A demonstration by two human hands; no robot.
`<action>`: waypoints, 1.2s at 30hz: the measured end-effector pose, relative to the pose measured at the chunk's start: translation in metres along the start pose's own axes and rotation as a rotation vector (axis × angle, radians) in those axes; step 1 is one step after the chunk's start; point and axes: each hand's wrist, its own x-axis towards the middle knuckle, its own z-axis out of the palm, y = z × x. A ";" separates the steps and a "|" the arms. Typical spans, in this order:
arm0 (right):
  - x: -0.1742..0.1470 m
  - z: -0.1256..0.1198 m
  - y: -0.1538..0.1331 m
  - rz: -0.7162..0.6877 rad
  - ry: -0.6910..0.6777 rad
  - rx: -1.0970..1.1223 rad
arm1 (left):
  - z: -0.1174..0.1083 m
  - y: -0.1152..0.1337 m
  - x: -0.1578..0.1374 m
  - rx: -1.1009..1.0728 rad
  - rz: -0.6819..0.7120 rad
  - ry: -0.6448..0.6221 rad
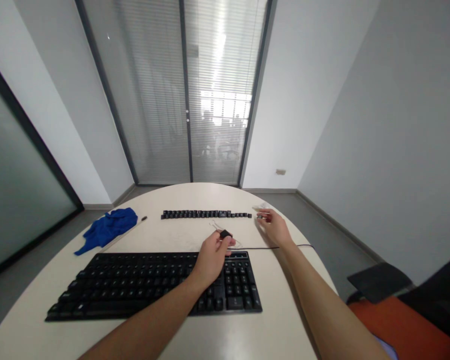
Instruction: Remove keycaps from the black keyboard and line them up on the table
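My left hand (pixel 211 256) is closed round the black handle of a wire keycap puller (pixel 225 233), whose thin wire loops stick out at both ends. It hangs over the upper right part of a black keyboard (pixel 138 280). My right hand (pixel 275 227) is just past the right end of a row of loose black keycaps (pixel 198 214). Its fingertips pinch a small dark keycap (pixel 260 216), partly hidden by the fingers. The keyboard lies flat near me, its lower right portion partly covered by my left forearm.
A crumpled blue cloth (pixel 112 227) lies at the left of the round white table (pixel 285 330), beside a thin brush (pixel 125 233). The keyboard's cable (pixel 262 248) runs off to the right. A small clear packet (pixel 261 206) is behind my right hand. An orange chair (pixel 401 325) stands at the right.
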 end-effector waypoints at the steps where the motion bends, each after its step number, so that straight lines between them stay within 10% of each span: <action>1: 0.000 0.001 0.002 -0.015 0.007 -0.055 | 0.000 0.000 0.000 -0.003 0.000 0.001; 36: 0.009 0.016 -0.012 0.033 0.015 -0.417 | 0.001 0.002 -0.002 0.074 0.005 -0.061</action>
